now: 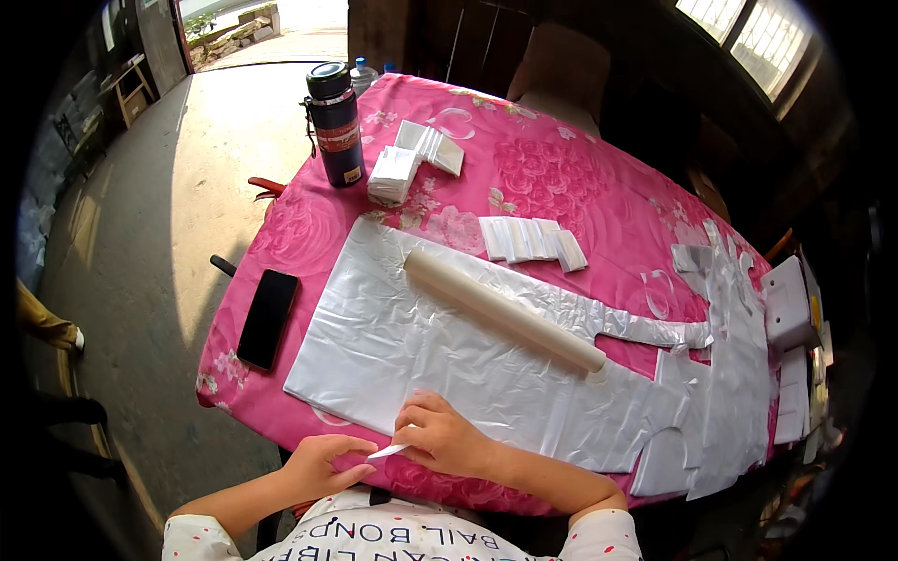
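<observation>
Near the front edge of the table, a small folded white piece (388, 452), thin and flat, is between my two hands; it looks like plastic film. My right hand (440, 435) is closed on it with bent fingers. The thumb and forefinger of my left hand (325, 465) curl around its left tip. Just beyond my hands spreads a stack of white plastic bags (360, 318), flat, with cut-out handles toward the right. A long pale roller or tube (505, 310) lies slantwise across the stack.
A pink flowered cloth (299, 220) covers the table. Folded white packets (531, 240) lie beyond the bags, with more packets (394, 176) beside a dark thermos (337, 131). A black phone (268, 320) rests at the left. White boxes (789, 304) stand at the right edge.
</observation>
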Demonstrator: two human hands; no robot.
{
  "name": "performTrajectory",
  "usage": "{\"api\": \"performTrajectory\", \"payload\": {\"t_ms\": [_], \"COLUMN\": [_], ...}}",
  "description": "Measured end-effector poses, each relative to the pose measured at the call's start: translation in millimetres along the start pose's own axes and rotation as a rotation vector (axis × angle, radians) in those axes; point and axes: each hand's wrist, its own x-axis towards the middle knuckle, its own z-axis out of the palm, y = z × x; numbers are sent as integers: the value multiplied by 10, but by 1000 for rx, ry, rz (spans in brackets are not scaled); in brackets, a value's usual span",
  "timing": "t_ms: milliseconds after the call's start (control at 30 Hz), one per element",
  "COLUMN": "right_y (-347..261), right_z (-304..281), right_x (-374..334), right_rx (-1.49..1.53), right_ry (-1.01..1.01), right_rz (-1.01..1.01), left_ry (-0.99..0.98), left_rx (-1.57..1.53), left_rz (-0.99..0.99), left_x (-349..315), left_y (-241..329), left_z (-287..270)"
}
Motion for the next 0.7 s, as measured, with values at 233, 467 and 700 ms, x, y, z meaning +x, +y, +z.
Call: {"api": "performTrajectory", "payload": {"t_ms": [233, 467, 700], "right_y": [1447, 2614, 2412], "right_z": [-1833, -2317, -2247], "right_x": [-396, -701, -226], "right_rx": [552, -92, -345], "right_ry": [957, 1002, 730], "right_rz": [515, 1081, 1307], "left_ry": [-59, 127, 69], "left_rx": [-439, -555, -677], "left_rz": [-48, -223, -362], "left_x": [1930, 3642, 4100], "left_y": [441, 278, 367], "left_z": [-269, -305, 154]}}
